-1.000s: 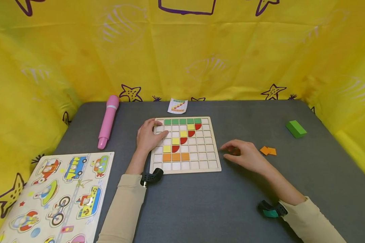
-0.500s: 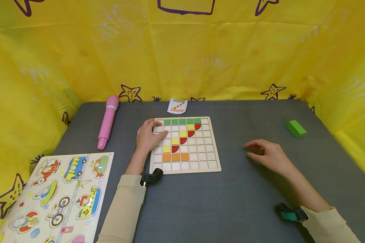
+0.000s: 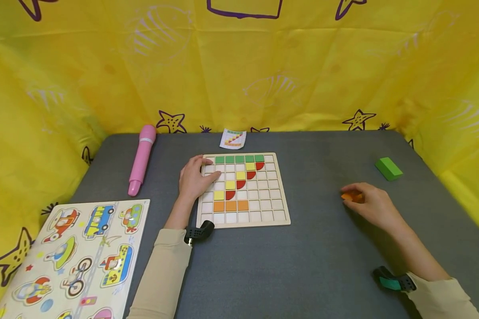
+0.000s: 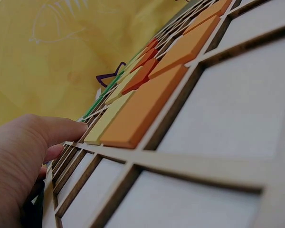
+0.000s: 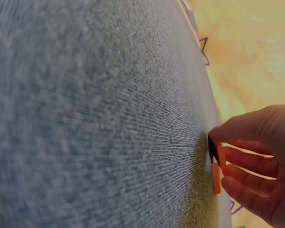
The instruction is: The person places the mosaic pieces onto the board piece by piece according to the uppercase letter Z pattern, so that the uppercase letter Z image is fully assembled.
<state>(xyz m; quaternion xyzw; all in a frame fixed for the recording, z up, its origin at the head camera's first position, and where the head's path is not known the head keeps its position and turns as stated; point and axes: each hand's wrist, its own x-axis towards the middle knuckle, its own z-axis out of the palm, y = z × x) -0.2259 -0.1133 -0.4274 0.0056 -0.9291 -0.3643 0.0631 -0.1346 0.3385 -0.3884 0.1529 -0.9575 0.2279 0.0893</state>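
In the head view my left hand rests on the left edge of a wooden grid board, its thumb lying over the squares. Green tiles fill part of the board's top row. Yellow tiles and red quarter-round tiles step down diagonally to a row of 3 orange tiles. Off to the right, my right hand is down at loose orange tiles. The right wrist view shows its thumb and fingers pinching one orange tile, tilted; another orange tile lies against it.
A small pattern card lies behind the board. The pink microphone-shaped stick and a vehicle picture puzzle are on the left. A green block sits at the right. Yellow cloth surrounds the grey table.
My right hand has moved right, away from the board's right side, to the loose orange tiles, and has taken hold of one. My left hand and the board have stayed put.
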